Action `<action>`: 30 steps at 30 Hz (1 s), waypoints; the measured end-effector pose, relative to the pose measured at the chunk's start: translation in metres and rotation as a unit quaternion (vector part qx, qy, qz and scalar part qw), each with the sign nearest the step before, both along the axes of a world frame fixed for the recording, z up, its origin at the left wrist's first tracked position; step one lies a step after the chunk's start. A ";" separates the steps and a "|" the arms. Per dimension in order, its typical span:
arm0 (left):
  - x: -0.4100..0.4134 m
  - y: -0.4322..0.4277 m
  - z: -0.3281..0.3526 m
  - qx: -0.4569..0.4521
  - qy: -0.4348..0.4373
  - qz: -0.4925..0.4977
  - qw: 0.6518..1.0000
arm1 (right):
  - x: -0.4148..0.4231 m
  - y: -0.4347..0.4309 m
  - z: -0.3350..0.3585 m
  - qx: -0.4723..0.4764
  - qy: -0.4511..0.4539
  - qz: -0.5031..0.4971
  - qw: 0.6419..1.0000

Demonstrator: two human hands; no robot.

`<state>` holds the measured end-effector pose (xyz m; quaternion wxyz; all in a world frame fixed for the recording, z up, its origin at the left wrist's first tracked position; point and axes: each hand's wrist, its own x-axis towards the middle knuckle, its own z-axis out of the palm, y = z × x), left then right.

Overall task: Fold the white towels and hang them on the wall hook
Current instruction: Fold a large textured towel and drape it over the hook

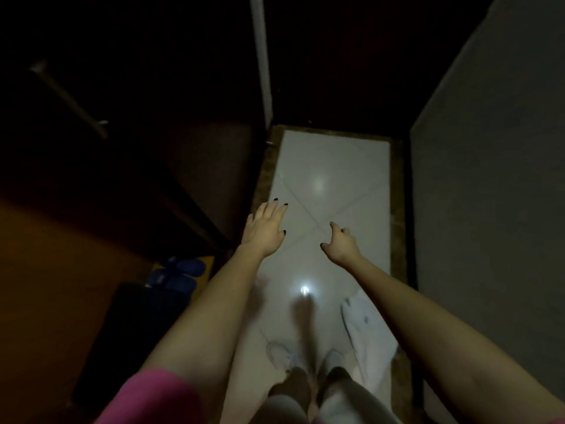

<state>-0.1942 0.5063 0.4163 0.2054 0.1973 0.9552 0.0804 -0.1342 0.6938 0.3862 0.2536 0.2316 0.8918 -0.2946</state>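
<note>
One white towel [367, 328] on the tiled floor [330, 166], two empty grips
The left grip [264, 229] is spread flat, fingers straight; the right grip [341, 244] is loosely curled, holding nothing. The towel lies rumpled under the right forearm [412, 304], well apart from both grips, beside two white shoes [282, 353]

White towel [368, 335]: rumpled, unfolded, lying lengthwise on floor tiles [330, 166], R side nr wall [489, 179].

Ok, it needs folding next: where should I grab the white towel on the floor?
Probably its far, rounded end, with the right hand reaching down from the left: the white towel lies lengthwise along the wall.
</note>
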 end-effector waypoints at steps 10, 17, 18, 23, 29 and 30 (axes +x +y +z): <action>0.080 0.176 -0.133 0.014 -0.110 -0.148 0.983 | 0.139 0.182 -0.095 0.025 -0.057 -0.144 0.988; 0.115 0.240 -0.292 0.012 -0.146 -0.191 0.971 | 0.189 0.233 -0.243 0.001 -0.064 -0.213 0.975; 0.117 0.246 -0.321 0.010 -0.151 -0.194 0.969 | 0.192 0.236 -0.270 -0.008 -0.063 -0.215 0.975; 0.136 0.268 -0.467 0.004 -0.212 -0.192 0.958 | 0.211 0.240 -0.407 -0.019 -0.076 -0.195 0.978; 0.178 0.281 -0.625 0.024 -0.258 -0.147 0.955 | 0.235 0.241 -0.558 -0.031 -0.115 -0.156 0.980; 0.182 0.283 -0.647 0.033 -0.261 -0.138 0.955 | 0.237 0.239 -0.578 -0.040 -0.115 -0.159 0.980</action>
